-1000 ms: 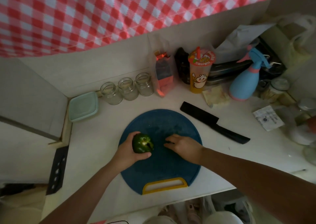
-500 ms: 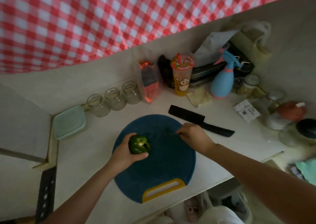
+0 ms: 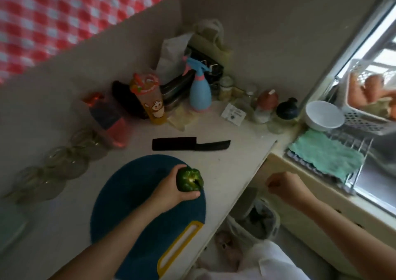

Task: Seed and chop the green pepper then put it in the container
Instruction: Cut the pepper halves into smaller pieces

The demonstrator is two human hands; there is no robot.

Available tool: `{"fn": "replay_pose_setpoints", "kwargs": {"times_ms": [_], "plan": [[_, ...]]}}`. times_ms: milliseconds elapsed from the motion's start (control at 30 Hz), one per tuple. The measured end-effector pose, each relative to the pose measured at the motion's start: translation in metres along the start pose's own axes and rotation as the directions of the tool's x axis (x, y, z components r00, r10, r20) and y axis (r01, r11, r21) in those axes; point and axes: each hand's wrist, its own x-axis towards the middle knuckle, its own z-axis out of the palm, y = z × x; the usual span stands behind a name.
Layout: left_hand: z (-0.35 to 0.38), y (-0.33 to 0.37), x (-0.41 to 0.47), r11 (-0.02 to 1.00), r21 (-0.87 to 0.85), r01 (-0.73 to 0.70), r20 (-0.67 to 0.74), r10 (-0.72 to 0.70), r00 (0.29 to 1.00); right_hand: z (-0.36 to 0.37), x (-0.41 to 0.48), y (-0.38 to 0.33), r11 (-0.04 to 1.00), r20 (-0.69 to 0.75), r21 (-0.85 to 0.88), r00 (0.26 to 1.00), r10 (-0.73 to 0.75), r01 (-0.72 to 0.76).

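Green pepper [image 3: 189,180] stays in the left hand [image 3: 171,191], fingers wrapped round it, over the right side of the blue cutting board [image 3: 132,194], pale opening at its top facing up; resting or raised, hard to tell. Right hand [image 3: 285,187] now off the board, swung right past the counter [image 3: 225,172] edge and poised above a bin [image 3: 255,217] on the floor, fingers curled, with no telling whether anything sits between them. Looks like core scraps going out: seeding under way, chopping not begun. Black knife [image 3: 190,144] untouched on the counter just beyond the board.
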Motion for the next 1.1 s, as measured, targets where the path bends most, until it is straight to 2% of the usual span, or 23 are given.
{"fn": "replay_pose_setpoints", "kwargs": {"times_ms": [233,400,533,633,767,833,933,1100], "plan": [[0.015,0.007,0.004,0.999,0.047,-0.018,0.049,0.015,0.999,0.041,0.002,0.049,0.972,0.117,-0.158,0.974,0.194,-0.175],[0.019,0.011,0.001,0.998,0.054,-0.026,0.041,0.024,0.999,0.048,0.008,0.055,0.951,0.042,-0.13,0.956,0.29,-0.282],[0.021,0.011,-0.002,0.998,0.052,-0.026,0.014,0.025,1.0,0.04,0.009,0.04,0.935,-0.052,-0.181,0.953,0.3,-0.304],[0.021,0.011,-0.003,0.998,0.051,-0.029,0.004,0.029,1.0,0.033,0.008,0.032,0.915,0.004,-0.244,0.943,0.332,-0.321],[0.022,0.012,-0.003,0.998,0.047,-0.038,-0.009,0.039,0.999,0.042,0.006,0.042,0.938,0.094,-0.169,0.942,0.322,-0.304],[0.023,0.013,-0.004,0.998,0.035,-0.042,-0.013,0.043,0.999,0.05,0.006,0.047,0.947,0.057,-0.145,0.953,0.298,-0.287],[0.024,0.015,-0.007,0.998,0.026,-0.053,-0.025,0.054,0.998,0.06,0.009,0.05,0.95,-0.021,-0.205,0.971,0.237,-0.237],[0.024,0.02,-0.014,0.997,0.003,-0.08,-0.064,0.08,0.995,0.071,0.01,0.05,0.931,-0.033,-0.261,0.966,0.255,-0.255]]}}
